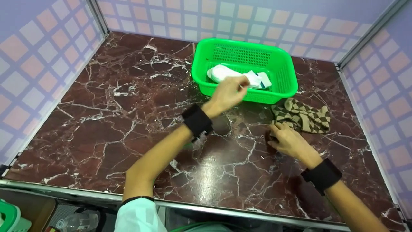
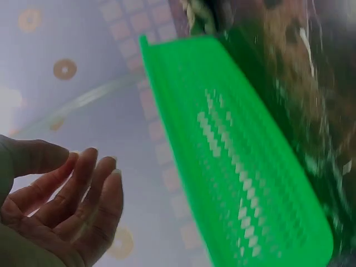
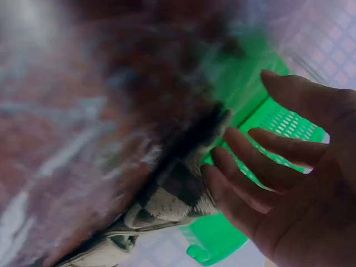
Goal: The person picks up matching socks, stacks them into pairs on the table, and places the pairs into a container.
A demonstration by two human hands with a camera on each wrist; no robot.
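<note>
My left hand is over the front rim of a green plastic basket, its fingers loosely bent with nothing between them. In the left wrist view the fingers hang beside the basket's outer wall. White bundled fabric, sock-like in shape, lies inside the basket, partly hidden by this hand; a white-and-blue piece is at its right. On the table, a crumpled brown-and-tan checkered cloth, also sock-like, lies just right of the basket. My right hand is at its near left edge, empty, fingers relaxed.
The dark red marble-patterned table is enclosed by tiled-print panels at the back and both sides. A metal edge runs along the front. Below it at left are a clear plastic item and a green-and-white container.
</note>
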